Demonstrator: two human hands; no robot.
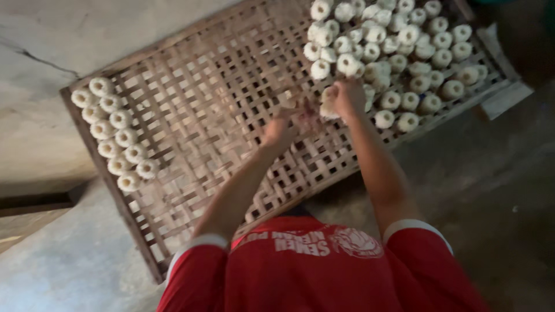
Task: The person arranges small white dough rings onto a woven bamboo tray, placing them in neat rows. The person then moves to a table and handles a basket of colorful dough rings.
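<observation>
Leftmost, a double row of pale ring-shaped pieces (115,134) lies along the edge of the woven bamboo tray (191,104), well apart from both hands. Centrally, the left hand (278,128) hovers over bare weave; motion blur prevents telling whether it is spread or pinching. Beside it, the right hand (346,97) is closed around a pale ring piece (329,107). Further right, a dense cluster of ring pieces (399,46) fills the tray's far corner.
</observation>
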